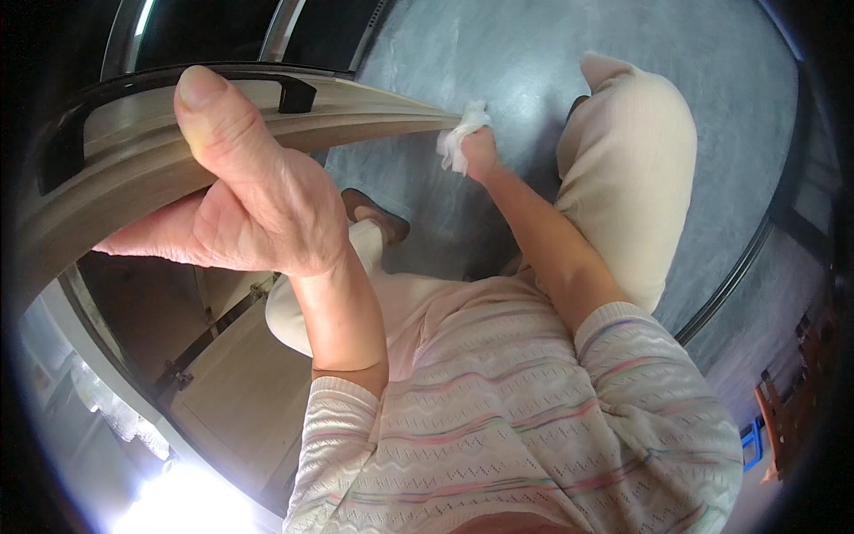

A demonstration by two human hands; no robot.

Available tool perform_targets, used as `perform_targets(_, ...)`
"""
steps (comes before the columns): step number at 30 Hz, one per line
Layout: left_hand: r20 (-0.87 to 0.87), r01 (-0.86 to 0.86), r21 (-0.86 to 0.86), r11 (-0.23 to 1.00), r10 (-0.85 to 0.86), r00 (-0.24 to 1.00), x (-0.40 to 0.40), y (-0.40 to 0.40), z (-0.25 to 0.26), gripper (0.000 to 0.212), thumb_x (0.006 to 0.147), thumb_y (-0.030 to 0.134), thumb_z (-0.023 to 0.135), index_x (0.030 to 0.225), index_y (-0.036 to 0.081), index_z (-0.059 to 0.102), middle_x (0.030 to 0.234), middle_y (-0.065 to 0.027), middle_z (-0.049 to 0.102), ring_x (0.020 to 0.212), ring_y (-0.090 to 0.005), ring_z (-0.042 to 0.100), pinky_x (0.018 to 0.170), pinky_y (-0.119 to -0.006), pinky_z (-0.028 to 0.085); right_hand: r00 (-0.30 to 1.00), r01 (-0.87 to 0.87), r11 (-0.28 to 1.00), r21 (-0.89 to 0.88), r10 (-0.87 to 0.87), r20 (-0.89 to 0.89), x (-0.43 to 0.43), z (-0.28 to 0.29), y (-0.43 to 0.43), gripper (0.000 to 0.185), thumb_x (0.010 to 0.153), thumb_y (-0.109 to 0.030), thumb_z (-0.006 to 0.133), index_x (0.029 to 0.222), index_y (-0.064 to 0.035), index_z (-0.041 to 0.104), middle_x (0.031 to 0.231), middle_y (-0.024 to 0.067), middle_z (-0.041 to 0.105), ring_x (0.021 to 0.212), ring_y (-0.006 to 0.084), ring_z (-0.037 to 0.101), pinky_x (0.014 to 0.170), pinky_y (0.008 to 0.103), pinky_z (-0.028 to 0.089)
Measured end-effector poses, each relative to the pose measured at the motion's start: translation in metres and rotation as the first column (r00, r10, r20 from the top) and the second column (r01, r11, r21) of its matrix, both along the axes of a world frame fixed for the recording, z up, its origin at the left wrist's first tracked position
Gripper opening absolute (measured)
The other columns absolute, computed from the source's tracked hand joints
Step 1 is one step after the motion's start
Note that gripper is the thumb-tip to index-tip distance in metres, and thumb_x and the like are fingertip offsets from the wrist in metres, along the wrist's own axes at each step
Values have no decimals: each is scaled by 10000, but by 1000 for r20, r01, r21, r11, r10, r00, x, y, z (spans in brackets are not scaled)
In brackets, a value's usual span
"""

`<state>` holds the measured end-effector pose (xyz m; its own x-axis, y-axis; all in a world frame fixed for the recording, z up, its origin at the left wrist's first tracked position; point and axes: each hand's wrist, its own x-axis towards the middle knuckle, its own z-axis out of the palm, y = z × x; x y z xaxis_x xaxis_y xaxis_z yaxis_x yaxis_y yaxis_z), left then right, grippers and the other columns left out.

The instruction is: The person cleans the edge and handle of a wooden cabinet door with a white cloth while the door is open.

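A light wood-grain cabinet door (373,127) stands swung out before me, its edge towards me and a black bar handle (297,95) on its outer face. My left hand (267,207) straddles the edge of this door. Its thumb is raised over the edge near the handle, and its fingers lie along the inner side, partly hidden. In my right hand (482,155) is a crumpled white cloth or tissue (462,137), bunched at the far end of the door. Whether the cloth touches the door cannot be made out.
Below the door, the open cabinet (233,394) shows metal hinges (180,377). A grey floor (527,60) spreads around my legs and brown shoe (375,213). Dark panels (207,30) rise at the upper left. Reddish-brown furniture (800,407) stands at the right, beside something blue (752,446).
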<state>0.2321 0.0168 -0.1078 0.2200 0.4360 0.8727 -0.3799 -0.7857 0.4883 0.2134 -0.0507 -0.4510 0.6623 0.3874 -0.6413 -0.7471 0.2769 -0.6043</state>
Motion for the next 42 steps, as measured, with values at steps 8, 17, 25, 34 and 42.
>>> perform_targets(8,-76,6,71,997,0,997,15,2,3,562,747,13,637,1218,65,335,1023,-95,518,883,-167,526,822,-254,457,982,-180,983,-45,177,-59,29,-63,-1,164,844,-37,431,968,26,519,861,109,565,739,245,592,640,326,505)
perform_targets(17,-230,-411,109,905,425,875,4,3,8,564,734,90,649,1207,60,344,1076,-136,514,960,-251,532,841,-346,501,938,63,994,86,-29,-345,16,-39,6,203,894,-112,401,1030,-10,512,952,96,561,863,231,572,699,324,500)
perform_targets(25,-200,-363,68,929,369,908,9,0,5,690,719,200,696,1275,55,313,1106,-144,506,924,-230,554,769,-320,534,672,306,941,141,-109,-732,17,-71,18,230,922,-177,366,1064,-88,523,1013,26,579,885,179,575,733,318,496)
perform_targets(34,-205,-579,17,815,569,796,19,-7,1,719,697,263,702,1268,42,325,1080,-145,520,897,-222,559,745,-312,532,771,336,806,487,62,-634,15,-14,3,247,931,-214,348,1054,-81,516,972,41,581,827,184,581,686,321,505)
perform_targets(42,-157,-651,-9,759,642,751,15,-9,7,491,708,138,667,1113,4,423,1023,-161,554,889,-263,570,763,-366,528,724,379,895,237,-127,-678,18,-55,14,232,912,-142,383,1094,-53,495,1003,48,566,845,195,574,706,326,495)
